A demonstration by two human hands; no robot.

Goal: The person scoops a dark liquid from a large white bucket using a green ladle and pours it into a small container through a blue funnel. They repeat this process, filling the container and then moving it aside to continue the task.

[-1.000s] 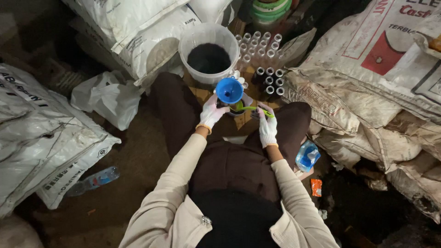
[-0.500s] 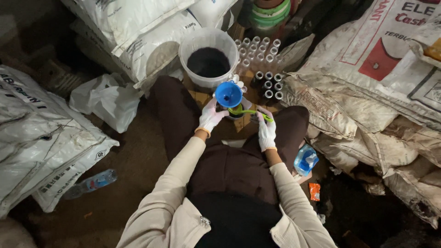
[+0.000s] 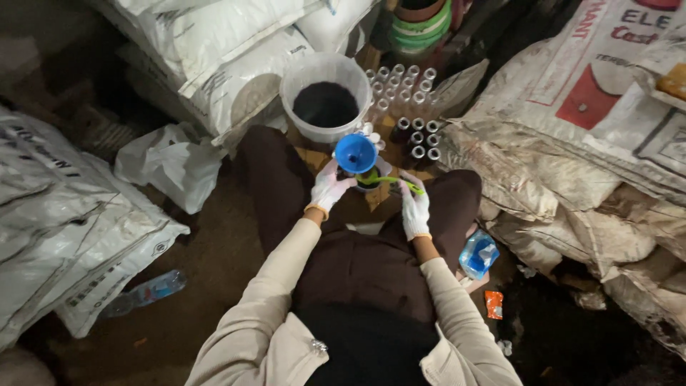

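I sit on the ground with my knees apart, both hands in white gloves. My left hand (image 3: 330,187) grips a small dark container topped by a blue funnel (image 3: 355,152). My right hand (image 3: 414,207) holds a green spoon (image 3: 389,180) whose tip reaches under the funnel. Just beyond the funnel stands a white bucket (image 3: 300,82) holding black powder. To the bucket's right, several small open tubes (image 3: 409,100) stand in rows on cardboard.
Large white sacks (image 3: 214,50) are piled at left and back, worn printed sacks (image 3: 572,129) at right. A crumpled white plastic bag (image 3: 171,164) and a plastic bottle (image 3: 146,292) lie at left. A blue packet (image 3: 477,254) and an orange wrapper (image 3: 494,304) lie at right.
Both hands stay at the funnel with the spoon; only the camera has shifted slightly.
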